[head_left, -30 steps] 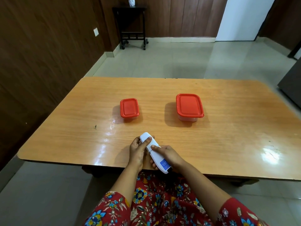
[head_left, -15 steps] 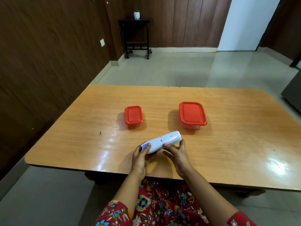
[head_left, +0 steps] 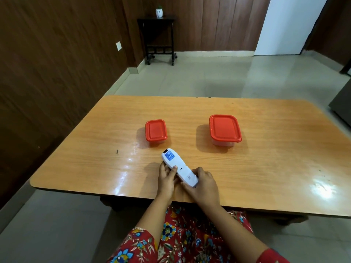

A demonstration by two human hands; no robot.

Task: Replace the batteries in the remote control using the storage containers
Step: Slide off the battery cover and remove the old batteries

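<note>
A white remote control (head_left: 177,167) lies back side up near the front of the wooden table (head_left: 266,158), its blue label end pointing away from me. My left hand (head_left: 167,179) grips its left side with the thumb on the back cover. My right hand (head_left: 204,185) holds its near end. Its battery cover looks closed. Two storage containers with red lids stand shut further back: a small container (head_left: 156,132) on the left and a larger container (head_left: 225,130) on the right.
A dark wood-panelled wall runs along the left. A small black side table (head_left: 158,37) with a white pot stands on the tiled floor at the back. A dark cabinet edge (head_left: 341,105) shows at the right.
The remote has been turned end for end in both hands: its blue label end was near me, swung left, and now points away. The camera view has tilted up.
</note>
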